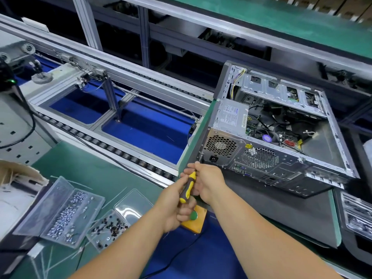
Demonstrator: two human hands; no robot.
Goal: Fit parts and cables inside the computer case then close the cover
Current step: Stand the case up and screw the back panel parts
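An open grey computer case [267,158] lies on its side on a dark mat, its rear panel facing me and its inside full of black cables [281,123], a power supply [231,115] and a drive cage. A yellow-and-black screwdriver [188,188] points up toward the case's rear left corner. My left hand [175,204] grips the handle low down. My right hand [205,182] wraps its fingers round the upper part of the handle, close to the rear panel. The screwdriver's tip is hidden behind my right fingers.
Open clear plastic boxes of silver screws [64,214] and dark screws [109,228] lie on the green mat at lower left. A yellow box with a green button [194,215] sits under my hands. A roller conveyor [120,150] runs behind, over blue trays.
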